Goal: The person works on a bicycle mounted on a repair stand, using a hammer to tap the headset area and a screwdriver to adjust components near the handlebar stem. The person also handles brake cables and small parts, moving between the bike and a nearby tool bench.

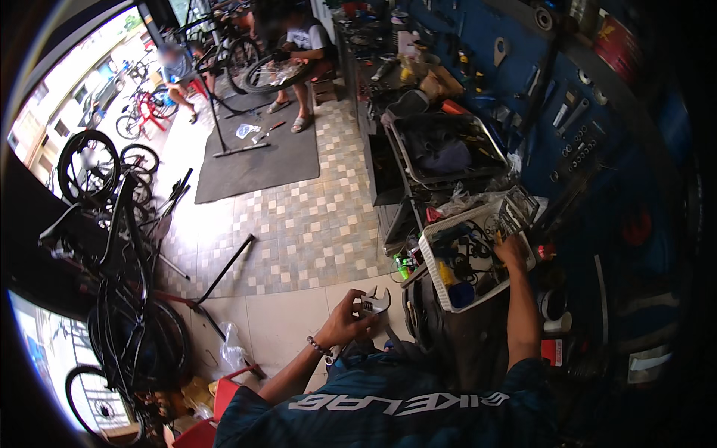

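In my left hand (347,321) is a silver adjustable wrench (379,300), held low over the tiled floor with its jaw pointing right. My right hand (511,250) reaches into a white plastic basket (435,279) of assorted small parts and tools on the bench at the right; its fingers are bent around something too small to make out. The basket holds a yellow item, a blue container (462,293) and dark metal pieces.
A black tray (420,175) sits behind the basket. Tools hang on a blue wall board (485,82). Bicycles (131,299) and a stand crowd the left. Two people (302,52) (177,69) are farther back, one holding a wheel beside a grey mat (231,179).
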Action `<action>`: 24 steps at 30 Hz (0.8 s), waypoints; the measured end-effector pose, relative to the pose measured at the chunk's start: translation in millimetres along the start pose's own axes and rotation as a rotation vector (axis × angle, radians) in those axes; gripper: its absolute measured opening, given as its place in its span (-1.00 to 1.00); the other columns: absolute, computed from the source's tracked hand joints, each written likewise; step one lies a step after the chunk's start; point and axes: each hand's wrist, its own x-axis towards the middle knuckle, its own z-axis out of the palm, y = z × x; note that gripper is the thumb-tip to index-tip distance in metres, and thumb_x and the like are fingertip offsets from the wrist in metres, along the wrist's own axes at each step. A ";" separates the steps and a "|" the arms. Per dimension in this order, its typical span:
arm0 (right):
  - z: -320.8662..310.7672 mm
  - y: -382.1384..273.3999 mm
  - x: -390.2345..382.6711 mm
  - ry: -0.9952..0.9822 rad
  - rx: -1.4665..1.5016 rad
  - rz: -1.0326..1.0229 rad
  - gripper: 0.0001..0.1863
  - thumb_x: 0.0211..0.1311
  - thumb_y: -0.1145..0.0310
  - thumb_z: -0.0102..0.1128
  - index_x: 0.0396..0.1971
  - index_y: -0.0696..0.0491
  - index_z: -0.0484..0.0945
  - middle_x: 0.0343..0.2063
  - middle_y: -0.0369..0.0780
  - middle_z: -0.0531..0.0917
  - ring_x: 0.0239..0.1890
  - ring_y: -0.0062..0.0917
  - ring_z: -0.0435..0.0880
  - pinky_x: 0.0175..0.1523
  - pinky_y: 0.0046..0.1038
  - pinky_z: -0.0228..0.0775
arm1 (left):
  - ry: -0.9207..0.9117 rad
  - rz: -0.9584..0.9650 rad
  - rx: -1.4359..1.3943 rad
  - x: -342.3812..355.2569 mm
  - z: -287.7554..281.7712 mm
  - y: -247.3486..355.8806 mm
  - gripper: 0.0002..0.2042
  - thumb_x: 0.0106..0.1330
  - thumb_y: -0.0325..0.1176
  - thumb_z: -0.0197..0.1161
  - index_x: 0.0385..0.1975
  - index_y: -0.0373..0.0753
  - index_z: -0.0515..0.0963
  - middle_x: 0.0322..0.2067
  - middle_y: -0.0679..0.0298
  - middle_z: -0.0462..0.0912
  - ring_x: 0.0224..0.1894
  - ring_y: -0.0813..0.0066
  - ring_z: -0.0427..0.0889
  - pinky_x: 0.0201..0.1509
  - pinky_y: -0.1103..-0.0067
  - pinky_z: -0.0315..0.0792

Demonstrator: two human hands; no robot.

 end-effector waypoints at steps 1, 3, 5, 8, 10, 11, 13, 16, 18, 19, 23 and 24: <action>2.3 2.0 0.2 -0.001 0.059 0.028 -0.16 0.10 0.03 0.57 0.26 0.27 0.49 0.21 0.02 0.62 0.16 -0.09 0.70 0.21 -0.12 0.61 | 0.063 -0.022 -0.032 -5.8 6.5 -2.3 -0.46 0.39 -0.32 0.44 0.23 -0.31 0.30 -0.21 -0.01 0.81 -0.22 0.38 0.80 -0.23 0.45 0.62; 4.7 11.6 4.5 0.002 -0.022 -0.071 -0.12 0.12 0.02 0.54 0.29 0.31 0.42 0.18 0.04 0.64 0.12 -0.07 0.73 0.20 -0.08 0.60 | 0.167 -0.063 -0.088 -20.2 24.6 -9.7 -0.50 0.41 -0.35 0.44 0.19 -0.29 0.29 -0.25 0.03 0.80 -0.31 0.46 0.77 -0.34 0.49 0.59; 8.2 25.9 9.2 0.033 0.000 -0.112 -0.22 0.16 -0.01 0.47 0.21 0.28 0.52 0.13 0.08 0.68 0.11 -0.03 0.73 0.19 -0.06 0.59 | 0.235 -0.065 -0.178 -37.6 44.0 -21.1 -0.49 0.40 -0.36 0.44 0.20 -0.28 0.29 -0.28 0.07 0.79 -0.36 0.48 0.74 -0.37 0.50 0.58; 5.8 51.5 15.4 0.113 0.120 -0.184 -0.39 0.25 -0.11 0.30 -0.09 0.22 0.72 -0.08 0.14 0.77 0.09 0.04 0.73 0.14 -0.04 0.55 | 0.303 -0.086 -0.284 -66.2 68.7 -39.6 -0.48 0.39 -0.37 0.44 0.21 -0.28 0.29 -0.32 0.11 0.77 -0.41 0.50 0.71 -0.40 0.51 0.56; -1.8 73.7 11.5 0.134 0.390 -0.168 -0.39 0.32 -0.17 0.23 -0.14 0.18 0.69 -0.27 0.00 0.74 -0.22 -0.18 0.76 -0.12 -0.16 0.48 | 0.343 -0.113 -0.313 -89.8 78.1 -50.0 -0.47 0.38 -0.38 0.45 0.21 -0.30 0.29 -0.34 0.12 0.75 -0.43 0.51 0.70 -0.42 0.52 0.55; -5.9 87.0 3.1 0.100 0.689 -0.129 -0.38 0.35 -0.21 0.19 -0.08 0.13 0.67 -0.28 -0.09 0.71 -0.31 -0.31 0.70 -0.28 -0.27 0.41 | 0.371 -0.118 -0.313 -100.5 80.4 -54.0 -0.47 0.38 -0.38 0.45 0.20 -0.31 0.29 -0.34 0.12 0.75 -0.43 0.50 0.70 -0.42 0.53 0.55; -6.9 110.4 -26.7 0.125 1.048 -0.020 -0.36 0.41 -0.31 0.10 0.04 0.01 0.62 -0.28 -0.28 0.63 -0.47 -0.56 0.59 -0.59 -0.50 0.26 | 0.447 -0.189 -0.275 -121.2 80.7 -60.4 -0.61 0.40 -0.38 0.44 0.10 -0.30 0.43 -0.38 0.20 0.75 -0.45 0.56 0.69 -0.44 0.55 0.54; -14.6 135.3 -82.2 -0.114 1.244 -0.052 -0.40 0.41 -0.29 0.19 0.09 -0.07 0.63 -0.37 -0.33 0.58 -0.45 -0.67 0.56 -0.62 -0.50 0.20 | 0.437 -0.339 -0.320 -144.0 69.3 -65.9 -0.65 0.41 -0.32 0.44 0.05 -0.30 0.49 -0.41 0.24 0.73 -0.48 0.57 0.66 -0.44 0.58 0.52; -5.9 136.0 -132.1 -0.086 1.330 -0.103 -0.49 0.48 -0.13 0.24 0.12 0.00 0.61 -0.40 -0.31 0.57 -0.42 -0.66 0.58 -0.54 -0.51 0.32 | 0.453 -0.303 -0.414 -156.3 56.7 -68.2 -0.67 0.42 -0.28 0.44 0.02 -0.29 0.52 -0.44 0.26 0.70 -0.50 0.58 0.64 -0.47 0.60 0.50; 6.6 126.7 -158.2 -0.027 1.418 -0.132 -0.53 0.51 -0.03 0.22 0.15 0.03 0.57 -0.39 -0.29 0.58 -0.39 -0.64 0.60 -0.46 -0.52 0.38 | 0.458 -0.280 -0.430 -162.3 49.5 -69.3 -0.67 0.42 -0.27 0.44 0.03 -0.29 0.52 -0.45 0.27 0.69 -0.51 0.59 0.63 -0.47 0.60 0.49; 48.1 61.8 -260.3 -0.236 1.621 -0.416 -0.60 0.52 0.28 0.12 0.24 0.13 0.46 -0.33 -0.21 0.63 -0.26 -0.51 0.65 -0.16 -0.40 0.52 | 0.521 -0.150 -0.554 -195.3 10.8 -78.9 -0.77 0.47 -0.33 0.40 -0.05 -0.25 0.53 -0.49 0.34 0.64 -0.53 0.63 0.59 -0.50 0.61 0.46; 57.8 34.0 -283.6 -0.404 1.605 -0.501 -0.63 0.50 0.30 0.12 0.19 0.13 0.47 -0.32 -0.21 0.63 -0.30 -0.50 0.64 -0.15 -0.39 0.51 | 0.542 -0.113 -0.597 -204.1 -1.9 -82.8 -0.80 0.48 -0.33 0.39 -0.08 -0.24 0.53 -0.49 0.35 0.63 -0.53 0.64 0.59 -0.51 0.61 0.45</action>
